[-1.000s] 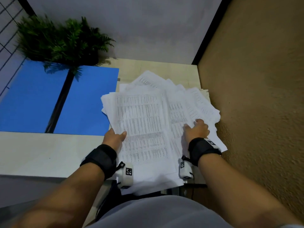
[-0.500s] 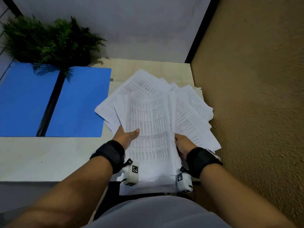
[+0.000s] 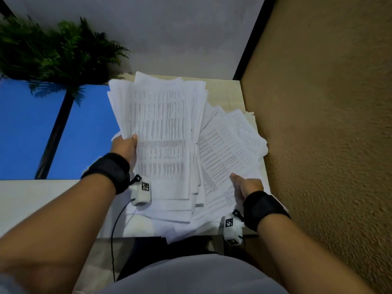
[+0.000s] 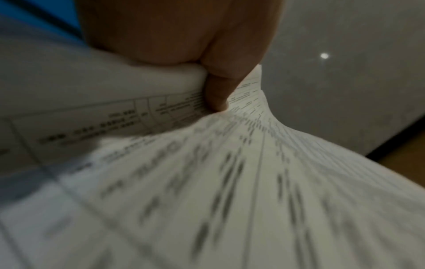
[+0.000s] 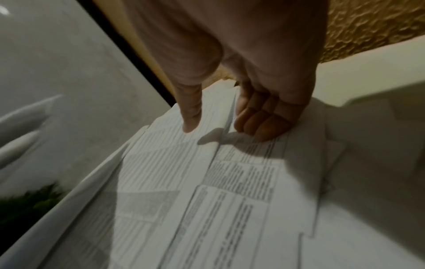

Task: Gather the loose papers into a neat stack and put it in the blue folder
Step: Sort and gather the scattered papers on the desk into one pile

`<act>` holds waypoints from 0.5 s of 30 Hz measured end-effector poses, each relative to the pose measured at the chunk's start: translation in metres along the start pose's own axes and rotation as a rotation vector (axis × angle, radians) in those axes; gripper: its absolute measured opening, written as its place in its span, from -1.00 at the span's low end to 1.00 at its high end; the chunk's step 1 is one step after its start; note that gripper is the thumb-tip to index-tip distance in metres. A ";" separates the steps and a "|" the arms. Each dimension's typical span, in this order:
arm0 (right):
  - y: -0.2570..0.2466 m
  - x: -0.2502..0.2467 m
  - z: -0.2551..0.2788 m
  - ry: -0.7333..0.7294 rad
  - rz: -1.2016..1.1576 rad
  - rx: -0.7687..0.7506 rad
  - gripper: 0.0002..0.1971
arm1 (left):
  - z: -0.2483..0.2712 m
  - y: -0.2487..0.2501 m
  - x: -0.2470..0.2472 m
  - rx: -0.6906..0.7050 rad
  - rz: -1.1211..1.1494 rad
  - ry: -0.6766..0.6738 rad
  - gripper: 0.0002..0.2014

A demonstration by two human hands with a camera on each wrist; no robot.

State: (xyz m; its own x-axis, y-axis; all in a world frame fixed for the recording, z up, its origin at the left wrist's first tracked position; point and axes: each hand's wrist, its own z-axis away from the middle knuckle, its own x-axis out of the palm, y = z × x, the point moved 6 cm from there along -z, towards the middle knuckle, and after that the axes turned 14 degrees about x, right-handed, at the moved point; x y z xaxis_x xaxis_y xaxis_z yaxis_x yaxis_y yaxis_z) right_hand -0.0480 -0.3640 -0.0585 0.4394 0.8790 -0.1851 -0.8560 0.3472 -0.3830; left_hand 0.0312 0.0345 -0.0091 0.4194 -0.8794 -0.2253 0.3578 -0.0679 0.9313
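My left hand (image 3: 127, 144) grips a thick bundle of printed papers (image 3: 161, 128) by its left edge and holds it tilted up off the desk; in the left wrist view the thumb (image 4: 217, 94) presses on the top sheet (image 4: 230, 182). More loose sheets (image 3: 229, 145) lie fanned out to the right. My right hand (image 3: 240, 184) rests on them near their front edge, with its fingers (image 5: 262, 127) touching a lower sheet (image 5: 241, 182) and the thumb (image 5: 190, 116) spread apart above an upper one. The blue folder (image 3: 25, 128) lies open flat at the left.
A green fern (image 3: 53, 52) stands at the back left, overhanging the folder. A rough brown wall (image 3: 318, 124) borders the pale desk (image 3: 31, 200) on the right, a grey wall (image 3: 169, 35) closes the back. Some sheets overhang the desk's front edge.
My left hand has raised the bundle and swung it up and left. My right hand has let go of that bundle and moved right onto the fanned sheets.
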 end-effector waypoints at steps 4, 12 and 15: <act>-0.009 0.012 0.012 0.051 0.220 -0.026 -0.63 | -0.034 0.035 0.018 0.054 -0.198 -0.070 -0.56; -0.018 -0.006 0.016 0.159 0.346 -0.129 -0.75 | -0.075 0.018 0.034 -0.023 -0.424 -0.324 -0.41; -0.020 -0.018 0.014 0.237 0.376 -0.164 -0.63 | -0.068 0.029 0.030 0.060 -0.549 -0.308 -0.37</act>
State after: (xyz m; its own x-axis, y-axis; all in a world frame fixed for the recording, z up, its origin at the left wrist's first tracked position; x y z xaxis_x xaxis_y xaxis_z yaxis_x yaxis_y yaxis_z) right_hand -0.0429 -0.3823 -0.0344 0.1733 0.8286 -0.5324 -0.9218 -0.0540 -0.3840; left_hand 0.1112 0.0385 -0.0081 -0.0743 -0.8037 -0.5903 0.4011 -0.5660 0.7202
